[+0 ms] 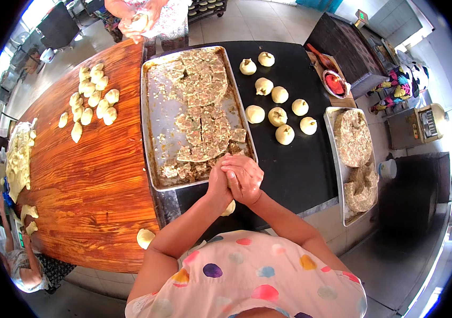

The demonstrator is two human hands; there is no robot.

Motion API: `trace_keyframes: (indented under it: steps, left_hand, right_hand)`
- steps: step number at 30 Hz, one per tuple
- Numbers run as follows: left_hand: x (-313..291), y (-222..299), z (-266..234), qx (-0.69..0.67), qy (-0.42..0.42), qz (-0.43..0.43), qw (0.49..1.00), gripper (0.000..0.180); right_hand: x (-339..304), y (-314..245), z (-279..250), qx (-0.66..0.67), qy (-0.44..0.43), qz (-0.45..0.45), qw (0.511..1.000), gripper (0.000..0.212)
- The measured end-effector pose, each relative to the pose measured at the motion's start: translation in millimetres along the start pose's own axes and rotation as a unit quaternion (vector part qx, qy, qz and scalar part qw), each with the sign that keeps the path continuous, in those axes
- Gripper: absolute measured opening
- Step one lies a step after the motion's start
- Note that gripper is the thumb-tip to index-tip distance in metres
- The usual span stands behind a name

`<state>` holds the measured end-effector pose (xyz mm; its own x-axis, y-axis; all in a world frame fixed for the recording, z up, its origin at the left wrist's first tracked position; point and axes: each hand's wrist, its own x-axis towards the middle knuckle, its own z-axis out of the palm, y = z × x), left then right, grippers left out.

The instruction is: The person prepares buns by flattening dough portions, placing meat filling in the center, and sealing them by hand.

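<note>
Wooden table (93,180) with dough pieces (92,100)

I'm looking down into a working bakery kitchen, a food-production room rather than a home. A long wooden tabletop (93,175) carries rows of dough pieces (92,100), a big metal tray (158,114) holds slabs of filling, and shaped buns (277,116) sit on a black surface (295,164). Far right stands what may be a scale (426,123); it's blurred.
</note>
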<state>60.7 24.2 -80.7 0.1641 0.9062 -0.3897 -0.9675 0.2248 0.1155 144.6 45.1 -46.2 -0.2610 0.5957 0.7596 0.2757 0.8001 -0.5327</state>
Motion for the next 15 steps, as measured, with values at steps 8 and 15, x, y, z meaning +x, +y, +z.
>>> trace_keyframes:
  steps: [8, 15]
  left_hand:
    - [38, -58, -66, -0.452, -0.177, -0.041, 0.873, 0.026]
    - [15, 0, -47, 0.249, -0.027, 0.052, 0.967, 0.058]
  right_hand:
    - [-9, 13, -1, 0.045, 0.011, 0.051, 0.998, 0.005]
    - [32, 104, -60, 0.216, 0.108, 0.436, 0.867, 0.032]
